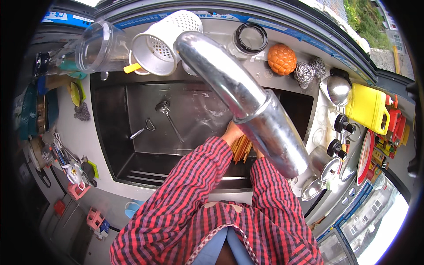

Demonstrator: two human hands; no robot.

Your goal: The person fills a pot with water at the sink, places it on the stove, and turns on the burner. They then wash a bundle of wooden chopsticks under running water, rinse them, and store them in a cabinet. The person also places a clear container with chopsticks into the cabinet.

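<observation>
A bundle of wooden chopsticks (241, 149) is low in the stainless steel sink (145, 89), its ends pointing towards me. My left hand (233, 133) is closed around the bundle's upper left side. My right hand (259, 153) is against its right side, with only a sliver showing. The large metal faucet (245, 96) crosses the view above the sink and covers the fingers of both hands. Left of the hands, a metal ladle (170, 119) and a peeler-like utensil (145, 127) lie on the sink floor.
Along the back ledge stand a clear plastic container (99, 49), a white perforated holder (155, 49), a glass jar (250, 39), an orange segmented object (282, 59) and steel wool scrubbers (304, 73). A yellow jug (366, 107) and metal pots (324, 164) crowd the right counter.
</observation>
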